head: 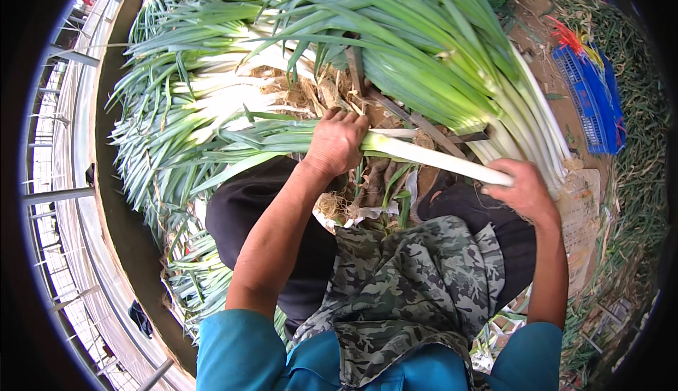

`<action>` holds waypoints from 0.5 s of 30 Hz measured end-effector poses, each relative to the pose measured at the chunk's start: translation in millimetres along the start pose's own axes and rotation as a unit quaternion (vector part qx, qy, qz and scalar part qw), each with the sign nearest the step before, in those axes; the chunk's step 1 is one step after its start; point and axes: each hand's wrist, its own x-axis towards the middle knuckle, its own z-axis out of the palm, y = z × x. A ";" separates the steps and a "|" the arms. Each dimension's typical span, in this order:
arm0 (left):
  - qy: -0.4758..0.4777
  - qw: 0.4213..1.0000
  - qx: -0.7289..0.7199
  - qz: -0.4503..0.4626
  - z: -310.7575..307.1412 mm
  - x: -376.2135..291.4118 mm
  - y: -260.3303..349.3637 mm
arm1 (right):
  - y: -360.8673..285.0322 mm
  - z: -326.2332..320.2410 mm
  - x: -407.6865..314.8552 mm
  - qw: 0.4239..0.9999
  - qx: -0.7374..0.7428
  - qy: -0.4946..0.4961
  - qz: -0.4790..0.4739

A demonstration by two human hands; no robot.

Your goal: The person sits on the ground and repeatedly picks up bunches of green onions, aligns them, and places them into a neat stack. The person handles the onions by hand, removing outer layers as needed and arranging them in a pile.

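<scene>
A large green onion (434, 157) lies across my lap with its white stalk to the right and its leaves to the left. My left hand (339, 139) is closed around it where the white turns to green. My right hand (516, 184) grips the root end of the white stalk. Just beyond the stalk, a stand of metal bars (392, 108) rests on the ground. Against its right side leans a thick bunch of green onions (476, 78), white ends toward me. At the left spreads a big pile of green onions (212, 84), their roots facing the middle.
A blue plastic crate (580, 100) with red and yellow ties stands at the right. Printed paper or sacking (580, 227) lies under the bunch's root ends. Leaf scraps (643, 179) cover the far right ground. Roots and trimmings (333, 205) lie between my legs.
</scene>
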 end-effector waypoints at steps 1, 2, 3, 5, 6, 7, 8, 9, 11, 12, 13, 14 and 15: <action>-0.006 0.999 -0.031 -0.021 -15.3 5.3 10.0 | 10.2 -10.8 -15.8 0.997 -0.051 0.049 -0.022; 0.044 0.997 -0.055 0.009 -15.2 9.2 17.9 | 13.7 -16.0 -30.9 0.987 -0.109 0.099 -0.056; 0.039 0.995 -0.080 0.036 -34.5 16.9 38.4 | 16.1 -19.1 -43.3 0.971 -0.165 0.150 -0.086; -0.168 0.970 -0.160 0.069 -60.3 40.1 50.6 | 7.1 -9.8 -48.4 0.941 -0.200 0.229 -0.148; -0.285 0.930 -0.223 0.065 -73.9 56.8 59.9 | 5.7 -8.4 -49.1 0.922 -0.222 0.266 -0.175; -0.385 0.895 -0.222 0.039 -91.5 71.8 75.0 | 8.1 -12.3 -52.8 0.922 -0.221 0.262 -0.180; -0.427 0.878 -0.209 0.051 -97.9 83.6 75.0 | 9.5 -17.2 -55.3 0.922 -0.215 0.260 -0.189; -0.470 0.860 -0.194 0.055 -106.8 88.1 66.5 | 12.2 -20.7 -54.8 0.923 -0.205 0.254 -0.204; -0.538 0.816 -0.207 0.028 -121.6 94.8 44.4 | 25.3 -37.4 -61.1 0.922 -0.204 0.257 -0.203; -0.541 0.820 -0.186 0.022 -125.4 98.5 34.1 | 38.0 -49.3 -67.8 0.925 -0.205 0.260 -0.188; -0.544 0.823 -0.165 0.013 -128.7 99.4 21.4 | 51.9 -57.7 -73.0 0.928 -0.203 0.261 -0.175; -0.563 0.800 -0.205 -0.025 -132.7 98.4 7.2 | 59.9 -64.5 -77.4 0.941 -0.182 0.244 -0.150; -0.578 0.776 -0.244 -0.062 -138.4 99.4 -3.7 | 70.1 -67.6 -80.2 0.943 -0.161 0.252 -0.150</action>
